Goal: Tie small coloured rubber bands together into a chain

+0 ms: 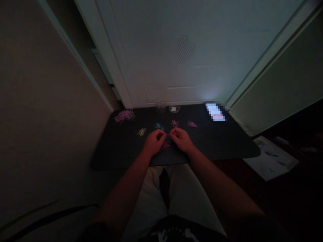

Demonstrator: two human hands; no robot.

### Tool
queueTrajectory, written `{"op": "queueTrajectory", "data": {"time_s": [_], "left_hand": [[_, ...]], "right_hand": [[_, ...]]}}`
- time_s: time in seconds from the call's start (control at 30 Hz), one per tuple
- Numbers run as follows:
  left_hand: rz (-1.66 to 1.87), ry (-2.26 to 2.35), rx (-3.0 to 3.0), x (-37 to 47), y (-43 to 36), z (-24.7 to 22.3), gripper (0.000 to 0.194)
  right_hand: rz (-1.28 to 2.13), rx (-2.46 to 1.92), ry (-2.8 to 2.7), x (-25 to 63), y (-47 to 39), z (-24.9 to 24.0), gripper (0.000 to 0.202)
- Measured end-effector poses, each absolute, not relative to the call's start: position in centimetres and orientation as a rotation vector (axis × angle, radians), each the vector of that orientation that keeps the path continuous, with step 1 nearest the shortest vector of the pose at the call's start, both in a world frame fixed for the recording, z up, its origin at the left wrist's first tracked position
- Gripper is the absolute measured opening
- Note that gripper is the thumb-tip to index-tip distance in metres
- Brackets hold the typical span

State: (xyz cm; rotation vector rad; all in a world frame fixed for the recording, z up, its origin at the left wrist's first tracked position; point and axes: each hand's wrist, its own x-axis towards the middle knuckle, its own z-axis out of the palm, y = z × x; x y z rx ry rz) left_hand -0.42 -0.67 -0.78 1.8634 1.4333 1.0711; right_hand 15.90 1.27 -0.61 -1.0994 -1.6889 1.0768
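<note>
Thin pale strand [168,135] apparently pinched between fingertips of left hand [154,141] and right hand [182,139]; light, even tension advised, clear of reddish strand pile [166,145] at six o'clock.

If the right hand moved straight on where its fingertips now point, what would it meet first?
Probably the left hand, facing the right hand across a small gap, with a pale strip apparently between them; depth is unclear.
</note>
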Motion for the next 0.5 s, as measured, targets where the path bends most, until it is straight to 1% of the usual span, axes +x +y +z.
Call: {"op": "queueTrajectory", "data": {"time_s": [0.3,0.43,0.5], "left_hand": [[1.058,1.429,1.856,-0.48,-0.64,-0.94,0.016],[1.037,1.423,1.871,-0.53,-0.62,-1.03,0.015],[1.035,1.416,1.880,-0.52,-0.66,-0.98,0.016]], "right_hand": [[1.105,-1.064,-1.676,16.02,1.35,-0.90,0.013],[1.122,-1.033,-1.745,16.02,1.32,-0.95,0.023],[1.103,-1.059,-1.772,15.96,1.35,-1.02,0.019]]}}
